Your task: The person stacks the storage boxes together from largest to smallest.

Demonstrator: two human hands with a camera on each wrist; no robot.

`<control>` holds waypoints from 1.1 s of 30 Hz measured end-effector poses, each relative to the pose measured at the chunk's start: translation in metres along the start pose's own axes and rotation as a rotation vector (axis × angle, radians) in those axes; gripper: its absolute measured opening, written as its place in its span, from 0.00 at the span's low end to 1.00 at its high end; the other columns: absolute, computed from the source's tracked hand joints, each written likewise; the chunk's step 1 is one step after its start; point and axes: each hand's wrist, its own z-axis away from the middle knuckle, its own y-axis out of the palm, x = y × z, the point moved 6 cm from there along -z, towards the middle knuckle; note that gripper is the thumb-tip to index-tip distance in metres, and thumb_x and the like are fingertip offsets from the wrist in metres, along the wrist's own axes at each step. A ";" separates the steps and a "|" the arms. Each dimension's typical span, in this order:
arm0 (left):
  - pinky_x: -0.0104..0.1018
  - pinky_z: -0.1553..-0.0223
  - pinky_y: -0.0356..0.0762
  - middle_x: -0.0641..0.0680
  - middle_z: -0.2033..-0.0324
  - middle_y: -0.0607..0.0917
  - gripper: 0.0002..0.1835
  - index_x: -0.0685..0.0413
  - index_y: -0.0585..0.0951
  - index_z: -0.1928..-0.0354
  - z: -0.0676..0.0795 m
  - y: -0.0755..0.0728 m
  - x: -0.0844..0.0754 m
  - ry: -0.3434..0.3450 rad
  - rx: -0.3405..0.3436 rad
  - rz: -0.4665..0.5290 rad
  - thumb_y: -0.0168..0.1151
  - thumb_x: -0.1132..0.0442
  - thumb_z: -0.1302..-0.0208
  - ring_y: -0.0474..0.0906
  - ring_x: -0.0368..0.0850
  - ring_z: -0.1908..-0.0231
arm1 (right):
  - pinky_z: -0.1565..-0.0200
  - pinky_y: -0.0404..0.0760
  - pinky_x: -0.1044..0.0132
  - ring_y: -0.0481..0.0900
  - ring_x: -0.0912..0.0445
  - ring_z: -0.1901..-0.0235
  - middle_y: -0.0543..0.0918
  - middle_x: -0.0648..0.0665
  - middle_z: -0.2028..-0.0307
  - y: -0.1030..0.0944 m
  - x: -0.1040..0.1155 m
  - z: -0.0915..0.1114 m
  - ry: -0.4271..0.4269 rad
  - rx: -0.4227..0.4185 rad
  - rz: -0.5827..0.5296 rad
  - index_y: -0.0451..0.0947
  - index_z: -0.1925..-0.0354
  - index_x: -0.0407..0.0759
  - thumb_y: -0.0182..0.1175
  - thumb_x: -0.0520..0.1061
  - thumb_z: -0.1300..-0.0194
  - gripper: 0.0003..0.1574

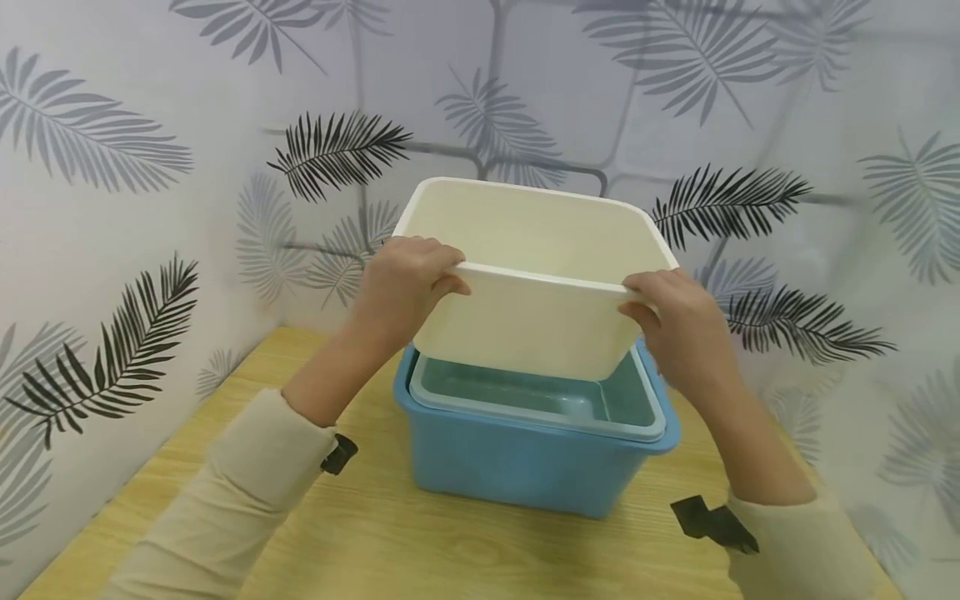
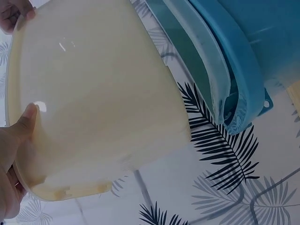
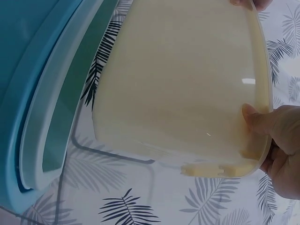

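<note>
A cream plastic storage bin (image 1: 525,321) is held tilted in the air, its near wall facing me. My left hand (image 1: 408,271) grips its rim near the left front corner, thumb on the outer wall. At the right front corner my right hand (image 1: 671,321) pinches the same rim, thumb also outside. Below it, a pale blue-green bin (image 1: 525,414) sits nested inside a larger blue bin (image 1: 517,467) on the table. The cream bin hides the back of the nested pair. Both wrist views show the cream wall (image 2: 103,89) apart from the blue rims.
The wood-grain table (image 1: 360,525) carries the blue bins near its back. Behind and at both sides rise white walls (image 1: 187,208) patterned with grey and black leaves. Dark straps (image 1: 716,523) are on both sleeves.
</note>
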 end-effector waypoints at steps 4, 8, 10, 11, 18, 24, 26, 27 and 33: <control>0.41 0.64 0.77 0.54 0.76 0.85 0.15 0.59 0.82 0.69 -0.001 0.006 -0.005 0.008 0.002 -0.006 0.68 0.56 0.58 0.80 0.49 0.73 | 0.62 0.77 0.51 0.76 0.44 0.64 0.83 0.35 0.66 -0.003 -0.005 0.004 0.002 -0.005 0.005 0.78 0.62 0.33 0.64 0.31 0.48 0.12; 0.40 0.64 0.77 0.54 0.76 0.85 0.16 0.58 0.82 0.68 0.001 0.011 -0.009 0.007 0.013 -0.029 0.68 0.55 0.59 0.79 0.49 0.73 | 0.62 0.78 0.52 0.76 0.44 0.64 0.83 0.35 0.66 -0.005 -0.008 0.008 0.004 -0.005 0.002 0.78 0.62 0.32 0.64 0.31 0.49 0.12; 0.39 0.64 0.78 0.53 0.76 0.85 0.16 0.58 0.82 0.68 0.002 0.014 -0.010 0.002 0.018 -0.036 0.67 0.55 0.58 0.79 0.49 0.73 | 0.62 0.78 0.52 0.76 0.44 0.64 0.83 0.35 0.66 -0.006 -0.009 0.010 -0.004 -0.007 0.004 0.78 0.62 0.32 0.64 0.31 0.49 0.13; 0.39 0.64 0.78 0.53 0.76 0.85 0.16 0.58 0.82 0.68 0.002 0.015 -0.011 0.002 0.020 -0.038 0.67 0.55 0.58 0.79 0.49 0.73 | 0.62 0.78 0.52 0.76 0.43 0.65 0.83 0.35 0.66 -0.006 -0.010 0.012 -0.007 -0.008 0.008 0.78 0.62 0.32 0.64 0.31 0.49 0.13; 0.38 0.67 0.78 0.53 0.77 0.85 0.15 0.57 0.83 0.70 0.006 0.021 -0.016 0.007 0.009 -0.035 0.67 0.54 0.58 0.79 0.47 0.75 | 0.63 0.78 0.53 0.76 0.45 0.65 0.83 0.35 0.67 -0.006 -0.014 0.020 -0.020 0.000 0.032 0.78 0.62 0.32 0.64 0.30 0.50 0.13; 0.38 0.69 0.76 0.52 0.79 0.84 0.15 0.57 0.82 0.71 0.013 0.024 -0.020 0.035 -0.007 -0.030 0.68 0.55 0.59 0.79 0.46 0.76 | 0.64 0.78 0.53 0.76 0.45 0.66 0.83 0.36 0.68 -0.001 -0.015 0.027 -0.027 -0.001 0.035 0.78 0.63 0.32 0.65 0.30 0.51 0.13; 0.37 0.70 0.76 0.52 0.79 0.84 0.15 0.57 0.82 0.71 0.016 0.025 -0.021 0.049 -0.015 -0.036 0.68 0.55 0.60 0.79 0.46 0.76 | 0.65 0.79 0.53 0.77 0.45 0.66 0.83 0.36 0.69 0.001 -0.016 0.030 -0.036 -0.016 0.034 0.78 0.64 0.32 0.66 0.29 0.52 0.13; 0.37 0.71 0.76 0.52 0.79 0.84 0.15 0.57 0.82 0.71 0.017 0.026 -0.021 0.055 -0.018 -0.039 0.68 0.55 0.60 0.79 0.46 0.77 | 0.65 0.79 0.54 0.77 0.45 0.67 0.83 0.37 0.69 0.002 -0.016 0.032 -0.041 -0.022 0.032 0.78 0.64 0.32 0.66 0.29 0.53 0.13; 0.36 0.70 0.75 0.51 0.79 0.84 0.15 0.57 0.82 0.71 0.025 0.033 -0.023 0.067 0.004 -0.049 0.68 0.55 0.59 0.79 0.46 0.76 | 0.66 0.79 0.54 0.77 0.45 0.68 0.83 0.37 0.71 0.008 -0.016 0.040 -0.065 -0.038 0.021 0.79 0.66 0.32 0.67 0.29 0.55 0.14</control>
